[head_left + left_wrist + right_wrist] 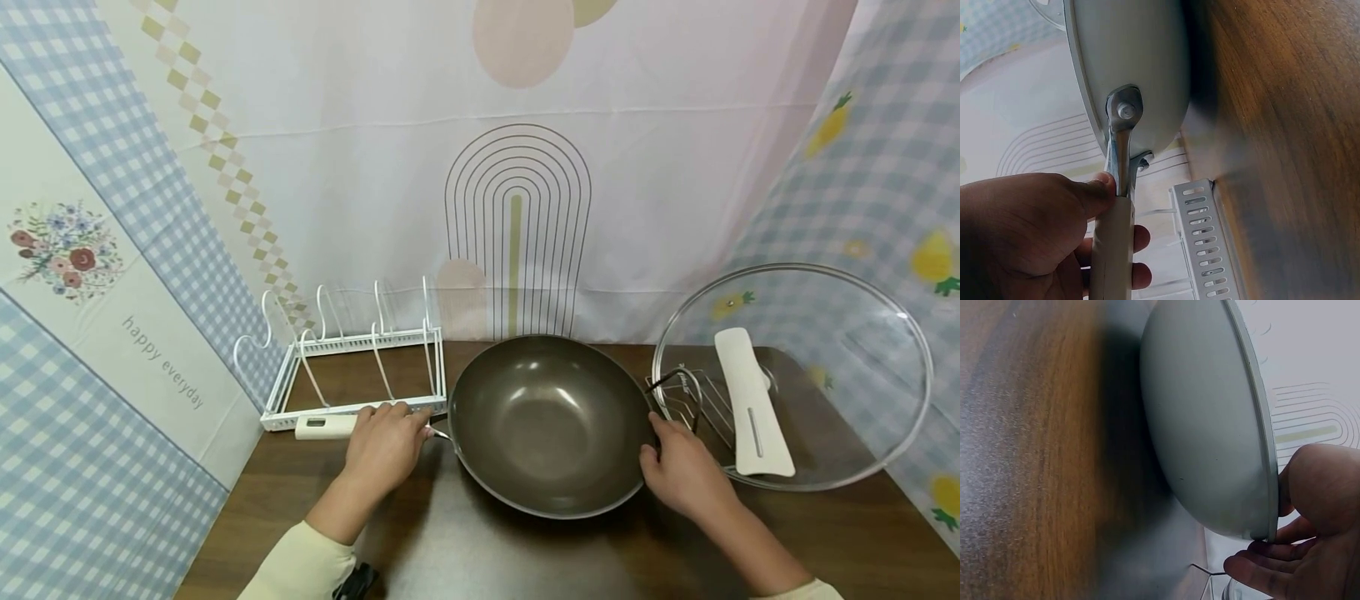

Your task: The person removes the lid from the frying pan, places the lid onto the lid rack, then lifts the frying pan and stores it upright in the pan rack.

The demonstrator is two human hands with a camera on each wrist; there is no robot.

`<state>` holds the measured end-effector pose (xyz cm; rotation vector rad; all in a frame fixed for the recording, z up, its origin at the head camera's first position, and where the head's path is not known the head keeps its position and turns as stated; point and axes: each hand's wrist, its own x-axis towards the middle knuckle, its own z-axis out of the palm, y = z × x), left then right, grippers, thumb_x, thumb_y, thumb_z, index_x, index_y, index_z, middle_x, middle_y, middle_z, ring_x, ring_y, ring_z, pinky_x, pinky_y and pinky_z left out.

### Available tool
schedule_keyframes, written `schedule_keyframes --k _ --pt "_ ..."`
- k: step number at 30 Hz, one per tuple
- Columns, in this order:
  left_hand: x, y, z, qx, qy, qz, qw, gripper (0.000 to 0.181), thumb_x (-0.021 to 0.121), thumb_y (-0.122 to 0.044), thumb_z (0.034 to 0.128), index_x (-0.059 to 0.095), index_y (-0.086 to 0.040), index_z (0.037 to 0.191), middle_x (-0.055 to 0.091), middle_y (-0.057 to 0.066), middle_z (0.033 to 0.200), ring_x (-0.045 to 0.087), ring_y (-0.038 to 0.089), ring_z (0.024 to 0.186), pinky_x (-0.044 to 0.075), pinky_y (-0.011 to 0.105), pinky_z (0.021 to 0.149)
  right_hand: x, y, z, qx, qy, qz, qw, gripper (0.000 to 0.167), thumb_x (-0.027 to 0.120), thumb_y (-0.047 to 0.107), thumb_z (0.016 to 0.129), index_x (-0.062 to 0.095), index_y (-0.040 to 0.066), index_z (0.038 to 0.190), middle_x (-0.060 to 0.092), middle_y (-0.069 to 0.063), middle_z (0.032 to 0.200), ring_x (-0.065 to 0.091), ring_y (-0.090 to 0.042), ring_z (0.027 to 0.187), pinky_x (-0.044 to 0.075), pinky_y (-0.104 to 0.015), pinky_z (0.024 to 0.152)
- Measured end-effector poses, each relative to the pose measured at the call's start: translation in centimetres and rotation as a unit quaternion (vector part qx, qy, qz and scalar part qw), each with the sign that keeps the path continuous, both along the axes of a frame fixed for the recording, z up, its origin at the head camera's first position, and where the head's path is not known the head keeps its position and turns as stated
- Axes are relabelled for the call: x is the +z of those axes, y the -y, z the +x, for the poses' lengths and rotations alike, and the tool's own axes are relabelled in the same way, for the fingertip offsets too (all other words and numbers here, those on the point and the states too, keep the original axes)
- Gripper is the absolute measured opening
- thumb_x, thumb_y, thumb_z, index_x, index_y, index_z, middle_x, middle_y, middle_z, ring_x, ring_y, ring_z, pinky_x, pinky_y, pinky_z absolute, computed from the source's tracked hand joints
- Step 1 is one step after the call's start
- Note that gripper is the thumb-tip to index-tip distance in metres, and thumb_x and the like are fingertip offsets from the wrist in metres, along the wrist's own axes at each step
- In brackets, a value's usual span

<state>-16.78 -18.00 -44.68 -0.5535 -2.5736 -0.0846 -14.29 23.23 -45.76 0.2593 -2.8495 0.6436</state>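
A wok (pixel 553 429) with a dark inside and a pale grey outside is in the middle of the head view, its opening facing up. My left hand (pixel 386 446) grips its cream handle (pixel 324 427); in the left wrist view the thumb lies along the handle near the metal bracket (pixel 1125 115) and fingertips show on the far side. On the opposite side my right hand (pixel 686 467) pinches the wok's rim. The right wrist view shows the thumb and fingers of that hand (pixel 1316 519) at the rim. Whether the wok's base touches the table cannot be told.
A white rack (pixel 352 408) with upright wire dividers stands at the back left. To the right, a glass lid (pixel 847 400) with a cream handle piece (pixel 753 404) leans in a dark wire stand (pixel 697 396). Patterned cloths hang behind and beside the wooden table (pixel 480 567).
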Motion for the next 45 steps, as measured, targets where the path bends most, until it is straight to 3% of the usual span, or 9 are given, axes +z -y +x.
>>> schedule_keyframes --k 12,21,30,36,45 --pt "0.3 -0.1 -0.1 0.001 -0.017 0.002 0.9998 0.020 0.081 -0.029 0.0863 0.076 -0.016 0.101 0.067 0.006 0.082 0.064 0.030 0.078 0.045 0.047 0.071 0.4 0.2 -0.3 -0.014 0.013 0.001 0.9998 0.052 0.057 0.010 0.095 0.048 -0.019 0.138 0.055 -0.039 0.129 0.056 -0.056 0.114 0.048 -0.062 0.084" --pt "0.4 -0.1 0.6 0.015 -0.002 -0.001 0.9999 0.023 0.082 -0.029 0.0844 0.076 -0.015 0.102 0.066 0.008 0.081 0.063 0.031 0.077 0.045 0.047 0.073 0.2 0.5 0.8 -0.018 0.045 0.000 0.9988 0.062 0.062 0.019 0.098 0.043 -0.017 0.144 0.052 -0.039 0.134 0.056 -0.056 0.115 0.048 -0.064 0.087" --pt "0.3 -0.5 0.4 0.033 0.011 -0.006 0.9994 0.026 0.080 -0.031 0.0864 0.076 -0.015 0.106 0.068 0.010 0.085 0.064 0.032 0.083 0.046 0.049 0.076 0.9 0.9 2.0 -0.028 0.048 0.015 0.9983 0.065 0.068 0.028 0.097 0.048 -0.018 0.138 0.056 -0.040 0.129 0.056 -0.056 0.116 0.048 -0.065 0.088" --pt "0.3 -0.7 0.5 0.035 0.014 0.003 0.9993 0.027 0.080 -0.032 0.0862 0.077 -0.016 0.108 0.069 0.010 0.087 0.065 0.031 0.086 0.045 0.049 0.077 1.2 1.2 3.0 -0.027 0.058 0.018 0.9978 0.067 0.069 0.031 0.097 0.049 -0.019 0.137 0.064 -0.036 0.117 0.055 -0.055 0.118 0.047 -0.065 0.091" --pt "0.4 -0.8 0.7 0.048 0.032 0.003 0.9984 0.028 0.079 -0.032 0.0875 0.077 -0.017 0.111 0.070 0.010 0.089 0.066 0.032 0.088 0.045 0.049 0.078 1.9 1.7 3.9 -0.027 0.093 0.014 0.9952 0.073 0.068 0.037 0.097 0.047 -0.019 0.140 0.056 -0.040 0.129 0.054 -0.056 0.119 0.047 -0.066 0.089"
